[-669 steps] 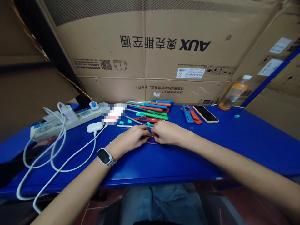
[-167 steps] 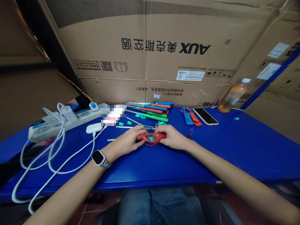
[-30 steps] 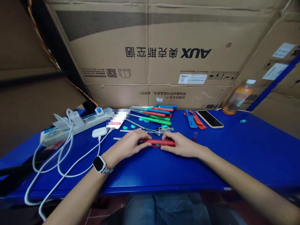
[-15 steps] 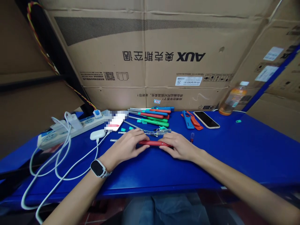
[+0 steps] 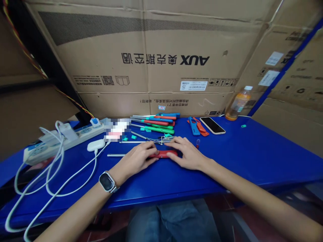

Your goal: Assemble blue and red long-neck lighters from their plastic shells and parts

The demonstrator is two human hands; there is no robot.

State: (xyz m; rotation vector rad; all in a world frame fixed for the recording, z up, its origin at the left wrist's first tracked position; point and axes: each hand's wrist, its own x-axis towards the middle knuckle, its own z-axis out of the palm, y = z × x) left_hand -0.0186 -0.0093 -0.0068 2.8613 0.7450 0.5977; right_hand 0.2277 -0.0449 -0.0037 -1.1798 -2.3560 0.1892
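Note:
A red lighter body (image 5: pixel 164 154) lies flat on the blue table (image 5: pixel 252 158), with a thin metal tube (image 5: pixel 116 155) sticking out to its left. My left hand (image 5: pixel 137 158) presses down on its left end with the fingers curled over it. My right hand (image 5: pixel 185 153) covers its right end, fingers flat and pressing. Just behind the hands lie small wire parts and teal caps (image 5: pixel 164 137). A wristwatch (image 5: pixel 107 181) sits on my left wrist.
Several assembled long lighters (image 5: pixel 156 121) lie in a row at the back. Blue and red shells (image 5: pixel 196 125) and a phone (image 5: pixel 212 125) lie to the right, beside a bottle (image 5: pixel 238 103). A power strip (image 5: pixel 63 136) with white cables (image 5: pixel 52 174) is left. Cardboard boxes (image 5: pixel 161 57) stand behind.
Both hands have settled lower onto the red lighter body and cover more of it. The view has swung slightly to the right.

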